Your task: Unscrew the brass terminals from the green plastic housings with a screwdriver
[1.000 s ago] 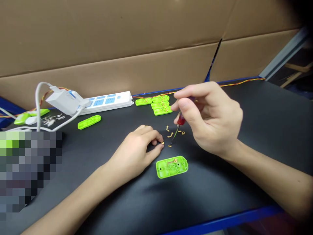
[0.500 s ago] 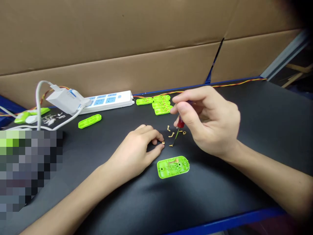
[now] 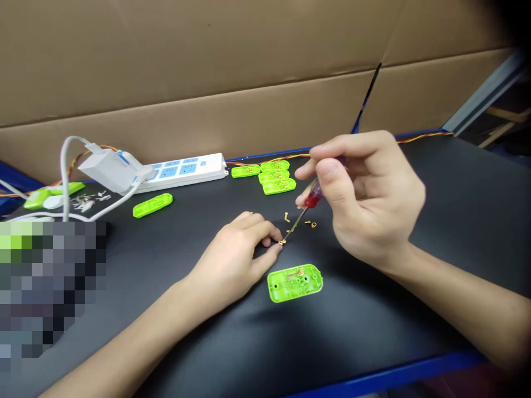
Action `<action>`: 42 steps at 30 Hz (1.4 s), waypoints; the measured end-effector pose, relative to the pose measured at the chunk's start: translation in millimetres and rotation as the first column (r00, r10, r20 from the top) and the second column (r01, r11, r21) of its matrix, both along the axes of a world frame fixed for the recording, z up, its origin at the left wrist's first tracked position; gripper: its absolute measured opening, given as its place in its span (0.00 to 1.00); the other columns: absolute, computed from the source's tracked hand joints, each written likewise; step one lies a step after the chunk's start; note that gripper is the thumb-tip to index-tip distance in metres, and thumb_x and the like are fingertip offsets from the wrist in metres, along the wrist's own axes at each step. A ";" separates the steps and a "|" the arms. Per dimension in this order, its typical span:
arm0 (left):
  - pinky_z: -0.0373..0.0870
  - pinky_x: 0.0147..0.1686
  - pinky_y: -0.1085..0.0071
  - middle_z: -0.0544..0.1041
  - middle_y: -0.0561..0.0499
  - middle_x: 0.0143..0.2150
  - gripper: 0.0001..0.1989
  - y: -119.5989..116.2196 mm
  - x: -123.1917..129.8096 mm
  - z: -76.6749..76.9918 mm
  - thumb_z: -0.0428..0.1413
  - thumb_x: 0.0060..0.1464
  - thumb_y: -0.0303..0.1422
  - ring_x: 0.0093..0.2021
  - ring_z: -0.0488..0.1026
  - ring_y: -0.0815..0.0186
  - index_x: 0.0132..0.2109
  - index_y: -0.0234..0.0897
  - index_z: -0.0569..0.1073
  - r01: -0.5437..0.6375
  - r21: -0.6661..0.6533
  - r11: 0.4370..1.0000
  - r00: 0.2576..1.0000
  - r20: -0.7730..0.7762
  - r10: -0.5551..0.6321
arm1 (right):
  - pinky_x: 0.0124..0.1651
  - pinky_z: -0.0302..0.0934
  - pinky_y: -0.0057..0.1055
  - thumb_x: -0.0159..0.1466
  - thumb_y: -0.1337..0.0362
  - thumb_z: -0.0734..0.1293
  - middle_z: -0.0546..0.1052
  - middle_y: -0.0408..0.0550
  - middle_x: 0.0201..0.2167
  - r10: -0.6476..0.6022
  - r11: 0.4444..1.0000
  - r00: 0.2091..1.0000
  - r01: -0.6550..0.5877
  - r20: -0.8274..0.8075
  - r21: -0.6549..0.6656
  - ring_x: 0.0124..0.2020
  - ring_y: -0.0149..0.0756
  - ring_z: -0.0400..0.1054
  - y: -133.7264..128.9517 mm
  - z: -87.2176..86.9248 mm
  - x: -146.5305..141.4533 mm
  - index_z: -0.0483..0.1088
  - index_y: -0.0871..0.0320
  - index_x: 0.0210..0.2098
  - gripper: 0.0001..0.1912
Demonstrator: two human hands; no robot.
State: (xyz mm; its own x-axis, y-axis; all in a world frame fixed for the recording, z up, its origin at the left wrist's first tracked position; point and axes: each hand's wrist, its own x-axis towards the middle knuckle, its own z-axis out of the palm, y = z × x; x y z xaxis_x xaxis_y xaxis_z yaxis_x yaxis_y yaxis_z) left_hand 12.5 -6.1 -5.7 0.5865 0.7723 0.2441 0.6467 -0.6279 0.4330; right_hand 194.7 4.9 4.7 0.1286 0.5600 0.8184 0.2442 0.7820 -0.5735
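Near the black worktop's (image 3: pixel 365 326) middle, your left hand (image 3: pixel 238 249) pinches a tiny golden metal fitting (image 3: pixel 281 242); your right hand (image 3: pixel 375 193) grips a red-handled steel screwdriver (image 3: pixel 314 197), tip apparently touching it.

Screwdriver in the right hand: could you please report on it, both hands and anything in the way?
Left hand pinching small brass piece. Right hand gripping screwdriver, tip down at piece. Green plastic shell nearer camera, not blocking tip.

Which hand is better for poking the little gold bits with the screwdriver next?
Probably the right hand: it holds the screwdriver, which slants down to the small gold pieces. The left hand shows no tool; its fingertips are close by those pieces, so it seems better for steadying them.
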 end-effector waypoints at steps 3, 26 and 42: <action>0.66 0.37 0.70 0.75 0.54 0.32 0.03 -1.0 2.4 -0.9 0.57 0.57 0.29 0.37 0.69 0.66 0.37 0.37 0.75 -0.008 0.005 1.000 1.000 -0.011 0.008 | 0.26 0.73 0.22 0.65 0.65 0.66 0.78 0.37 0.30 -0.003 1.000 1.000 0.003 -0.019 -0.012 0.22 0.22 0.73 0.0 -0.3 -1.5 0.71 0.55 0.40 0.04; 0.66 0.38 0.69 0.75 0.53 0.32 0.03 -1.7 5.8 0.2 0.57 0.56 0.28 0.37 0.69 0.65 0.35 0.38 0.76 -0.045 -0.050 0.998 0.999 0.024 0.047 | 0.28 0.73 0.23 0.66 0.65 0.65 0.78 0.38 0.33 0.004 1.000 0.998 -0.002 0.070 -0.017 0.25 0.24 0.73 2.5 -3.8 2.6 0.70 0.51 0.42 0.05; 0.64 0.37 0.68 0.74 0.54 0.30 0.04 -2.5 7.5 3.4 0.56 0.56 0.28 0.35 0.69 0.65 0.34 0.39 0.76 -0.063 -0.151 0.987 0.993 0.085 0.076 | 0.44 0.76 0.28 0.67 0.71 0.61 0.77 0.43 0.50 0.199 0.974 0.875 -0.225 0.441 0.006 0.39 0.28 0.77 -9.0 11.3 10.6 0.66 0.50 0.55 0.18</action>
